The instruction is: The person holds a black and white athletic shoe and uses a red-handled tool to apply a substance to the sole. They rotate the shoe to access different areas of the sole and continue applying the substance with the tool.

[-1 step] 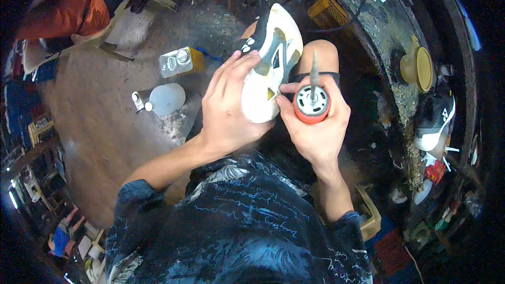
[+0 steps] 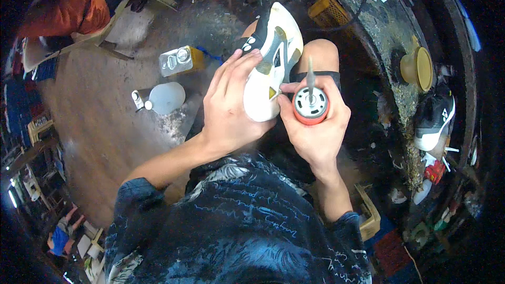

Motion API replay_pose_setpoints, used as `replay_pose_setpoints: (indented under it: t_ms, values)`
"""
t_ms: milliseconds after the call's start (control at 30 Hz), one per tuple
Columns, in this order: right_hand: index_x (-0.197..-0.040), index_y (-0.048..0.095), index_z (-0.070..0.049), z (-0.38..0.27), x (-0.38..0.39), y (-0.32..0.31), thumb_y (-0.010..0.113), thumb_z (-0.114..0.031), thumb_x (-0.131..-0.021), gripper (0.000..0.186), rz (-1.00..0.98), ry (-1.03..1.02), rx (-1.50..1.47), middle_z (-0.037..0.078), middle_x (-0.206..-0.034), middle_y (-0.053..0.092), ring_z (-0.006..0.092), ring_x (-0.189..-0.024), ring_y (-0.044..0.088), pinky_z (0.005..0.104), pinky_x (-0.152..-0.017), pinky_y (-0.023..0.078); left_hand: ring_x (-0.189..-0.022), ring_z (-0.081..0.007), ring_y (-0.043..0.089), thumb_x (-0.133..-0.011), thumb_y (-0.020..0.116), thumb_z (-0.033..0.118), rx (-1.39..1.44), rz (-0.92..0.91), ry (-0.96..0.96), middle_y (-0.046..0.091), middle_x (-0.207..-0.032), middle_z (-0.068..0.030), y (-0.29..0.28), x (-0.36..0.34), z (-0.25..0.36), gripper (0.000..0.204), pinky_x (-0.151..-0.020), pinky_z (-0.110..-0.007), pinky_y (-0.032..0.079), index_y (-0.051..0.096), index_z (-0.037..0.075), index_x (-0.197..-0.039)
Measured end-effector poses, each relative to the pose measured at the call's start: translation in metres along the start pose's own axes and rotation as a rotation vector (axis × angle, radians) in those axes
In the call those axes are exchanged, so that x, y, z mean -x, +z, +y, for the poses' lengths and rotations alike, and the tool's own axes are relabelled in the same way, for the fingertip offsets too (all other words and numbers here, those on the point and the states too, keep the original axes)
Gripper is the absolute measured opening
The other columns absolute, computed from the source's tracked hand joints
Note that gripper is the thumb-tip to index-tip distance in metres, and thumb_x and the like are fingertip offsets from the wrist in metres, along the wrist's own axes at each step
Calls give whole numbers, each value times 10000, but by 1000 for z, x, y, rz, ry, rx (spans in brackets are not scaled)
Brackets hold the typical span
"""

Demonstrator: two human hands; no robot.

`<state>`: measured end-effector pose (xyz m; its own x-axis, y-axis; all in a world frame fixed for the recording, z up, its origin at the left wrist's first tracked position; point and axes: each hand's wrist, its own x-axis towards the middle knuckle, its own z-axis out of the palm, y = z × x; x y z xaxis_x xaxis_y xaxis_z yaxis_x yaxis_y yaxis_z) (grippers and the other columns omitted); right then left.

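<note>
In my left hand [image 2: 231, 97] is a white sports shoe [image 2: 261, 100], its pale sole turned up toward me and its toe pointing away. The sole has grey-green patches at the middle and a small yellow mark near the heel; a dark upper shows at the left edge. My right hand [image 2: 322, 137] wraps round a small red-bodied electric motor tool [image 2: 310, 105] with a slotted silver end. A thin pointed shaft stands up from that end, blurred. The right thumb and a fingertip touch the shoe's side near the heel. Whatever lies under the shoe is hidden.
On the floor at left are a metal can [image 2: 176, 62] and a whitish plastic bottle [image 2: 167, 98]. A rough ledge on the right bears a yellow bowl [image 2: 416, 69] and a black-and-white shoe [image 2: 435, 121]. A yellow crate [image 2: 327, 11] stands beyond. Another person's orange garment [image 2: 68, 16] shows upper left.
The motor tool has shifted very slightly left, and its shaft tilts a little differently. The shoe has turned slightly in my left hand.
</note>
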<state>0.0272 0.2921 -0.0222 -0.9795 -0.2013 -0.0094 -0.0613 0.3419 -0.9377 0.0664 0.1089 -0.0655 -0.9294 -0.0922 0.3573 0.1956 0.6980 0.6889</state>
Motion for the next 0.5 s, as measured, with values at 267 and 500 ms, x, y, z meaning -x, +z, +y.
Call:
replay_pose_setpoints:
  t_ms: [267, 500]
  values:
    - [-1092, 706, -29, 14, 4, -7, 885, -50, -786, 356, 30, 3, -4, 61, -928, 793, 105, -881, 768, 302, -815, 614, -1474, -466, 642, -636, 1012, 185, 36, -13, 10, 702, -1532, -203, -3, 5, -8, 1007, -1250, -532, 516, 612, 24, -1546]
    - [-1051, 699, -53, 46, -1, -83, 820, -22, -832, 252, 290, 103, 323, 8, -930, 723, 102, -868, 696, 300, -818, 583, -1481, -417, 664, -624, 1042, 218, 268, 22, -74, 705, -1533, -216, -17, 8, -35, 1038, -1225, -491, 551, 614, 24, -1549]
